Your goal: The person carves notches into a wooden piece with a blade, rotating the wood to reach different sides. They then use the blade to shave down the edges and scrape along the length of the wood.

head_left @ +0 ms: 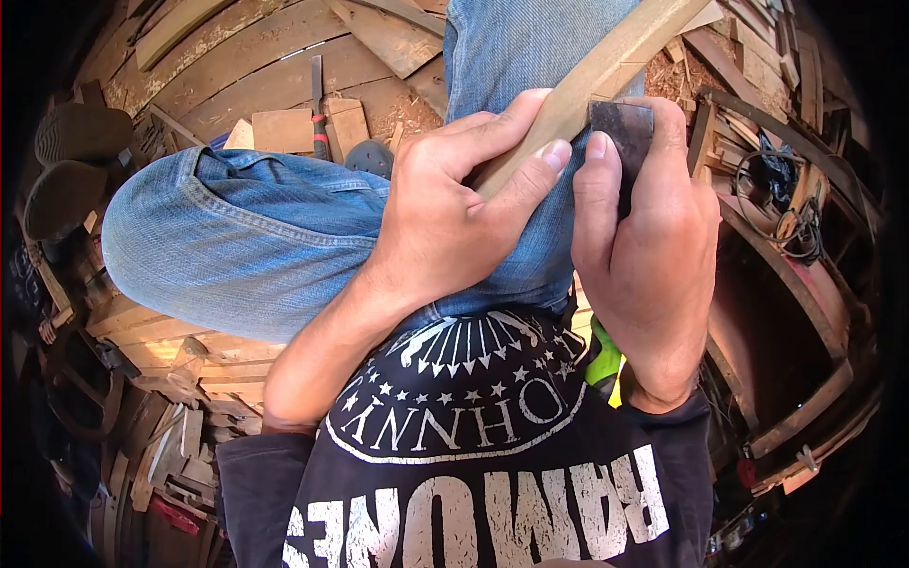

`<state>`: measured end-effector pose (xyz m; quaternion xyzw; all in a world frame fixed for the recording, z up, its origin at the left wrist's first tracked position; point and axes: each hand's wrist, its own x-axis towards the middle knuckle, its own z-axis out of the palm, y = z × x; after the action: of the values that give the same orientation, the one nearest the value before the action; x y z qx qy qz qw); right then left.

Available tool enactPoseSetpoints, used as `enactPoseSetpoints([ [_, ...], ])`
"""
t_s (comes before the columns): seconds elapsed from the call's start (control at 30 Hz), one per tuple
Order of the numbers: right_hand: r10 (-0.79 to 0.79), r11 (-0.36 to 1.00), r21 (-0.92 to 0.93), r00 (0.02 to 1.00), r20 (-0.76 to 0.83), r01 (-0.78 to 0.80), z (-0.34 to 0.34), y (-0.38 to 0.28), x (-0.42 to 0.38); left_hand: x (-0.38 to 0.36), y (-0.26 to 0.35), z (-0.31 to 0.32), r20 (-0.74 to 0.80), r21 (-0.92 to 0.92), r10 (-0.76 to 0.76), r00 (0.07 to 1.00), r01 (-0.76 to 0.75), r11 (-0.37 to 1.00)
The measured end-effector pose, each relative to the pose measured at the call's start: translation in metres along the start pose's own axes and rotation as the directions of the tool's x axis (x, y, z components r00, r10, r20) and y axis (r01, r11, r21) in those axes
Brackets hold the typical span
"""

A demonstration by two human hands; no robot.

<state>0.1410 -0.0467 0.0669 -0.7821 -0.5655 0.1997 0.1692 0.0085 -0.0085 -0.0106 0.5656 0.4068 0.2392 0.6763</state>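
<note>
My left hand (454,194) is wrapped round the lower end of a long strip of pale wood (615,59), its thumb pressed along the near side. The strip runs diagonally up to the top right, over my jeans. In my right hand (649,227) is a dark, flat, rectangular metal blade (621,125), pinched between the thumb and curled fingers. The blade's upper left corner sits right at the wood's edge, a little beyond my left thumb. Thin pencil-like lines cross the wood near the blade. The blade's lower part is hidden in my grip.
A chisel (319,109) with a red-banded handle lies on the plank floor, beside small wood blocks (282,131). Shavings and offcuts are scattered around. Curved wooden pieces (786,284) and coiled cable (800,227) are at right. Stacked scraps (175,445) stand at lower left.
</note>
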Motion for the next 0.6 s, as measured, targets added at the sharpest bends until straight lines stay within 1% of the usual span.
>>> enactPoseSetpoints([
  [0.17,0.001,1.0,-0.009,1.0,0.006,-0.001,-0.0004,0.0009,0.0019,0.0022,-0.0053,0.0012,-0.012,0.001,0.068,0.998,-0.068,0.998],
  [0.27,0.008,0.999,-0.036,1.0,0.028,-0.007,-0.0014,0.0012,0.0016,0.003,-0.004,0.0016,-0.014,0.0,0.063,0.998,-0.063,0.998],
  [0.33,0.013,1.0,-0.021,0.999,0.046,-0.012,-0.0009,0.0007,-0.0002,0.0022,0.0005,0.0013,-0.027,-0.002,-0.007,1.0,0.007,1.0],
  [0.37,0.013,1.0,-0.02,0.999,0.046,-0.012,-0.0008,0.0007,0.0,0.0033,0.001,0.0023,-0.027,-0.002,-0.007,1.0,0.007,1.0],
  [0.43,0.02,1.0,-0.005,0.998,0.063,-0.019,-0.0006,0.0011,-0.0004,0.0051,0.001,0.0054,-0.118,-0.057,0.004,0.993,-0.011,0.998],
  [0.47,0.021,1.0,-0.006,0.998,0.063,-0.021,-0.0016,0.0002,-0.0008,0.0047,-0.0007,0.0053,-0.116,-0.058,0.003,0.993,-0.01,0.998],
  [0.53,0.072,0.997,-0.027,0.991,0.114,-0.069,-0.0042,-0.0027,-0.001,0.0032,-0.0046,0.0045,-0.057,-0.038,0.034,0.998,-0.036,0.999],
  [0.6,0.056,0.998,-0.022,0.993,0.105,-0.054,-0.0033,-0.0016,-0.0013,0.0032,-0.0025,0.0035,-0.054,-0.034,0.033,0.998,-0.035,0.999],
])
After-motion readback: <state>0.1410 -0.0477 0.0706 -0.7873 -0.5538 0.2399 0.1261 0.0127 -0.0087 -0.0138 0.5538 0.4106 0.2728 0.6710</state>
